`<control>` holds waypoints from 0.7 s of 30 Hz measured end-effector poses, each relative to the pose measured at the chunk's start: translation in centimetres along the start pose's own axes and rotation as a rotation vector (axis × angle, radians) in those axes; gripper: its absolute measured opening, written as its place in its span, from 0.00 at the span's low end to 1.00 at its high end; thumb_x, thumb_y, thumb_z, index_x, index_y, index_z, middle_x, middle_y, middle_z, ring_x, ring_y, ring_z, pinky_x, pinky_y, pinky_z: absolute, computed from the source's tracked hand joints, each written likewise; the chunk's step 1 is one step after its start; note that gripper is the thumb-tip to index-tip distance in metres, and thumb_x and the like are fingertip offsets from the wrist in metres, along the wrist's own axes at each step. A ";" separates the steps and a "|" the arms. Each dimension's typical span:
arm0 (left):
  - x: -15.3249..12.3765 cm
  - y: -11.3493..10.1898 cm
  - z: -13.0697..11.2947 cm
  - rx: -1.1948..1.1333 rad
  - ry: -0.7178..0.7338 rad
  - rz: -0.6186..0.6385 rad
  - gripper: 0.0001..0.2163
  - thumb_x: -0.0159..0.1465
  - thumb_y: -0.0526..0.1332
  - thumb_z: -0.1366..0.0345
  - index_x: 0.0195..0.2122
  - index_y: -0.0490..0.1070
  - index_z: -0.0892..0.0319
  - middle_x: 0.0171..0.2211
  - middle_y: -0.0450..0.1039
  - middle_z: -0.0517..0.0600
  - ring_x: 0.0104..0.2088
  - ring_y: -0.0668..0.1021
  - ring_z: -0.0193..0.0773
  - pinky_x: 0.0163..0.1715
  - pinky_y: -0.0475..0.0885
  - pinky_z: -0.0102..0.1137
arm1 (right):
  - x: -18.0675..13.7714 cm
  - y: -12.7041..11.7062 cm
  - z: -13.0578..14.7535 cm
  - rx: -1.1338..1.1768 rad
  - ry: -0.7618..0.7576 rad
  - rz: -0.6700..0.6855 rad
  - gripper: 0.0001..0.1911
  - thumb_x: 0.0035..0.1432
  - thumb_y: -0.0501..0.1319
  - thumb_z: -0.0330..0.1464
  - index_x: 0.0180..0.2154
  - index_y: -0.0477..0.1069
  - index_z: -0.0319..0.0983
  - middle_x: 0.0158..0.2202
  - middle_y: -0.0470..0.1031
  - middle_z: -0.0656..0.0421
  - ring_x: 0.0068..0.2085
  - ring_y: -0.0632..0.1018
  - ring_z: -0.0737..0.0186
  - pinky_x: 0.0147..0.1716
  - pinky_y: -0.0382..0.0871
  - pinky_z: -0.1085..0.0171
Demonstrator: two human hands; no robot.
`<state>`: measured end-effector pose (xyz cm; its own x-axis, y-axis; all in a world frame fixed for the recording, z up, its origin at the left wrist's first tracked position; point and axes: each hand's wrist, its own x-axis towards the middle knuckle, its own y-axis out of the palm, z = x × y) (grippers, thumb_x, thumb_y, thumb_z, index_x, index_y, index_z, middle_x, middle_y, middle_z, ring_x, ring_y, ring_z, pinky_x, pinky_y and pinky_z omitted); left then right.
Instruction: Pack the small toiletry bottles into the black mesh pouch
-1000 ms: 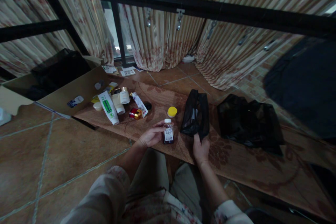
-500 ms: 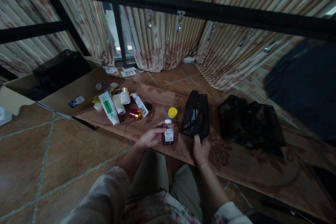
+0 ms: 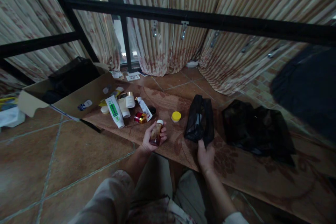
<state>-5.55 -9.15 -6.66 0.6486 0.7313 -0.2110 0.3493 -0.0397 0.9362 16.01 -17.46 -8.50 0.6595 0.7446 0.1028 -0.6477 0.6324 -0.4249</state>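
Note:
My left hand (image 3: 150, 139) is wrapped around a small dark bottle (image 3: 155, 133) with a white cap, lifted off the mat and tilted to the right. My right hand (image 3: 206, 155) grips the near edge of a small black mesh pouch (image 3: 200, 120) that lies on the brown patterned mat (image 3: 170, 147). A yellow lid (image 3: 176, 116) sits on the mat between the bottle and the pouch.
Tubes, jars and a red-gold container (image 3: 140, 117) are clustered at the mat's left end. An open cardboard box (image 3: 68, 98) lies left of them. A larger black bag (image 3: 258, 129) rests on the right. Striped curtains and black bars stand behind.
My left hand has picked the bottle up from standing on the mat and tilted it. The right hand stays on the pouch. The camera has shifted slightly.

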 end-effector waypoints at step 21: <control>0.2 -0.1 -0.4 -0.238 0.073 -0.031 0.29 0.59 0.49 0.44 0.49 0.66 0.65 0.34 0.67 0.55 0.29 0.69 0.33 0.27 0.69 0.28 | 0.0 0.1 0.2 0.019 -0.010 -0.015 0.30 0.52 0.56 0.47 0.49 0.70 0.33 0.49 0.73 0.45 0.53 0.70 0.50 0.52 0.59 0.56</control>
<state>-5.73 -8.67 -6.67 0.5867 0.7773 -0.2274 0.1931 0.1384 0.9714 15.84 -17.37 -8.33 0.6654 0.7371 0.1178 -0.6452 0.6473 -0.4058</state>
